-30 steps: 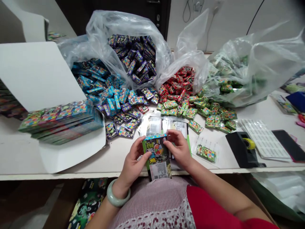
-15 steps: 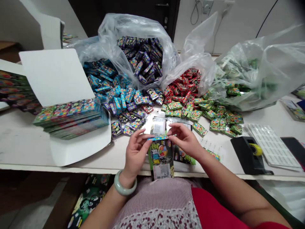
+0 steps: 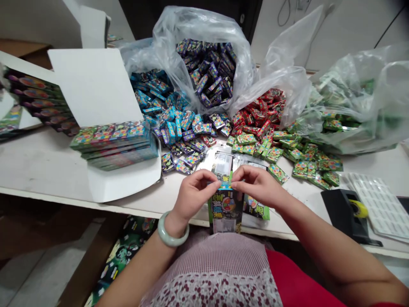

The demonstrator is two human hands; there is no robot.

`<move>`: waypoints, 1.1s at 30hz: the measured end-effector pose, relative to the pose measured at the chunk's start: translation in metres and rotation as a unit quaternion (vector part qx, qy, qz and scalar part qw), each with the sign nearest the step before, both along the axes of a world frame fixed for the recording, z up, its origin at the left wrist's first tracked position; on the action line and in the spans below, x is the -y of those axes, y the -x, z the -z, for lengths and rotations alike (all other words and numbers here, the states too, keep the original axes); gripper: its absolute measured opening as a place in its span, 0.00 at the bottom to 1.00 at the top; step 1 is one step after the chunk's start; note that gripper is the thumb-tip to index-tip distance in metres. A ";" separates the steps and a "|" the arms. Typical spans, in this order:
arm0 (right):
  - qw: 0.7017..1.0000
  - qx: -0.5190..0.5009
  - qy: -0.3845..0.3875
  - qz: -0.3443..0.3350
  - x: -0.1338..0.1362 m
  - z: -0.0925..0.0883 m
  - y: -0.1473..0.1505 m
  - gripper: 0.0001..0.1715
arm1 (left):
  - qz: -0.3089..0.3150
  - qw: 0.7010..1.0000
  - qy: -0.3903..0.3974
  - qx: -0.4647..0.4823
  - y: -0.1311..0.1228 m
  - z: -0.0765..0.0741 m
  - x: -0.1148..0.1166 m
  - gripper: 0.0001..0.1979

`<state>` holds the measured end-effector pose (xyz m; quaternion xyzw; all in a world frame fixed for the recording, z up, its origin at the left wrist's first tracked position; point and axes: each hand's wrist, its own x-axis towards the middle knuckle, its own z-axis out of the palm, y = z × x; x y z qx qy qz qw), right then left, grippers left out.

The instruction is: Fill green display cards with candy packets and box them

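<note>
My left hand [image 3: 195,198] and my right hand [image 3: 257,185] meet above the table's front edge, their fingertips pinching the blue-green top edge of a black printed candy packet [image 3: 225,209]. A colored wheel shows on its front, partly under my fingers. Just right of it and below my right hand lies a second green-edged packet [image 3: 255,209]. Silver-backed flat packets [image 3: 223,162] lie beyond my fingers. A pale jade bangle [image 3: 172,229] circles my left wrist.
Loose small boxes spill from clear plastic bags [image 3: 204,51] in dark, blue, red and green heaps. A white carton [image 3: 96,89] with stacked boxes stands left. A black tape dispenser [image 3: 345,215] and a label sheet [image 3: 380,209] lie right.
My fingers have moved from the packet's sides to pinch its top edge, and my hands have drawn closer together. The whole view has shifted and tilted as my head moved.
</note>
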<state>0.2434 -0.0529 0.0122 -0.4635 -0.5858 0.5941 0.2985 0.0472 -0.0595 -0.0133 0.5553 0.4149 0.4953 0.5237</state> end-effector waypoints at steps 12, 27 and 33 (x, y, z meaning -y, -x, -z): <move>0.929 0.107 -0.352 -0.043 0.017 0.021 -0.015 0.08 | 0.116 0.986 -0.102 -0.058 0.026 0.017 0.000 0.08; 0.938 0.098 -0.224 0.244 0.035 0.057 -0.082 0.11 | -0.059 0.986 -0.071 -0.136 0.009 0.038 -0.006 0.08; 0.839 0.433 -0.040 0.329 0.068 0.072 -0.206 0.12 | -0.147 0.983 -0.034 -0.102 -0.004 0.048 -0.014 0.11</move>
